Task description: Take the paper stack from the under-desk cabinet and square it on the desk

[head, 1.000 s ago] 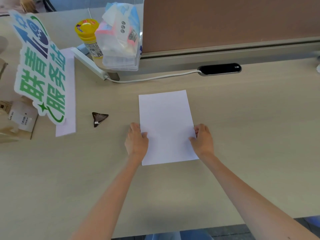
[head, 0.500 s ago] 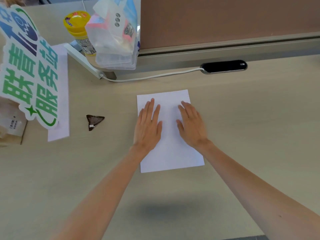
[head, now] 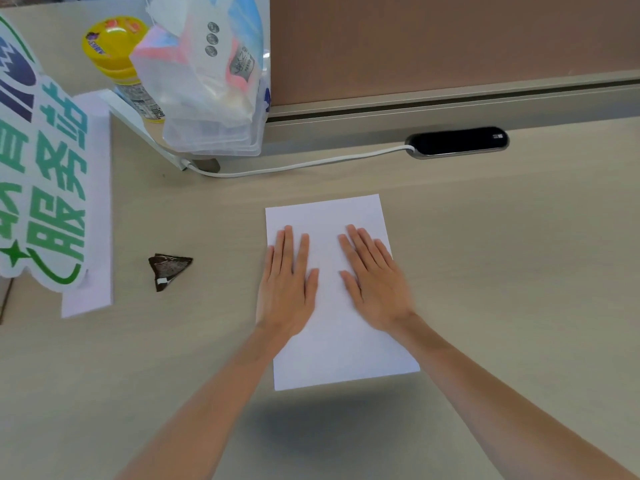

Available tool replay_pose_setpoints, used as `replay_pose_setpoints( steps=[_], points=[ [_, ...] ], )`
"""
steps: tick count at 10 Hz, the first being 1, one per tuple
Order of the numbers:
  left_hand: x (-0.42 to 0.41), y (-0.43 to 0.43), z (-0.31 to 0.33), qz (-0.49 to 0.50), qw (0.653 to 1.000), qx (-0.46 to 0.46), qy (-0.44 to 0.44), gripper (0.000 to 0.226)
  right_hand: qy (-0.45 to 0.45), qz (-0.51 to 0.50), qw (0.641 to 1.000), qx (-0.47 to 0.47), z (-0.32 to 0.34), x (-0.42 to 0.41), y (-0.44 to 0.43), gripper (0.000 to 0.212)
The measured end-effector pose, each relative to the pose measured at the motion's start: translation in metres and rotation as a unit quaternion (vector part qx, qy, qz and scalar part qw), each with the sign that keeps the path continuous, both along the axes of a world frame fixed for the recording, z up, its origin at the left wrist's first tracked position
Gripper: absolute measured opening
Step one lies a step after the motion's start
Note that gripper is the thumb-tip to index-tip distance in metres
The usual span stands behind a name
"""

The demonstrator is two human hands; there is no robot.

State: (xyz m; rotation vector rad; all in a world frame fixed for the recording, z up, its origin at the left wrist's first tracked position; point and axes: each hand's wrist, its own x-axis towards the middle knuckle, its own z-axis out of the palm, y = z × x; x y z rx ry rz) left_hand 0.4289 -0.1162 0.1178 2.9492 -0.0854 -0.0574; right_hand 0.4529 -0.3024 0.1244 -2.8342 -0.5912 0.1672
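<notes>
Where a second ago both hands pinched the long edges of the paper stack [head: 332,292], the left hand [head: 289,289] now lies flat on its left half, grip released, and the right hand [head: 375,282] lies flat and released on its right half, pressing the stack onto the surface [head: 502,271]. Squaring looks essentially finished.

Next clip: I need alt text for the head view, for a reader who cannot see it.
Both hands lie flat, fingers spread, on a white paper stack on a pale desk: left hand by its left edge, right hand right of centre. To the left lie a dark folded wrapper and a green-lettered sign; behind are a yellow-capped bottle, a plastic bag and a brown partition.
</notes>
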Motion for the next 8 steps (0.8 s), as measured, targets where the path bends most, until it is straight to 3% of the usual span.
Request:
replay_pose_setpoints(
  steps=[3,4,5,6,7,8],
  points=[
    [0.007,-0.001,0.01,-0.012,0.999,0.037,0.031,0.062,0.031,-0.001,0.999,-0.009,0.01,0.005,0.003,0.06],
    [0.016,0.001,0.033,-0.031,0.994,0.067,0.082,0.061,0.061,0.004,0.998,-0.009,0.026,0.013,0.005,0.063],
    [0.029,0.001,0.061,-0.053,0.988,0.102,0.104,0.049,0.083,0.028,0.995,-0.045,0.05,0.025,0.004,0.054],
    [0.033,-0.007,0.094,-0.065,0.992,0.077,0.081,0.034,0.072,-0.018,0.997,0.018,0.086,0.023,0.005,0.034],
    [0.024,-0.016,0.13,-0.02,0.99,-0.109,0.093,0.031,0.087,-0.051,0.988,0.119,0.121,0.014,0.007,0.022],
    [0.007,-0.022,0.175,-0.002,0.956,-0.275,0.106,0.029,0.113,-0.06,0.96,0.249,0.166,0.0,-0.002,0.018]
  ],
)
